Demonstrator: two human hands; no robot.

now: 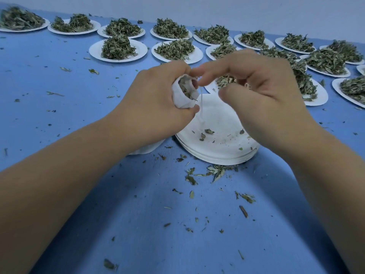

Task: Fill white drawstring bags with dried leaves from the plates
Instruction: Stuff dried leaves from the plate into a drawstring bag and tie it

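Note:
My left hand grips a small white drawstring bag with its mouth turned to the right; dried leaves show inside the opening. My right hand is beside the bag's mouth, its index fingertip touching the rim and its fingers curled; a thin white string hangs down from there. Both hands hover over a stack of white plates that carries only a few leaf crumbs. Just behind my right hand lies a plate with a small heap of dried leaves.
Several white plates heaped with dried leaves stand in rows along the back and right of the blue table. Loose leaf bits litter the table in front of the stack. Some white cloth lies under my left wrist.

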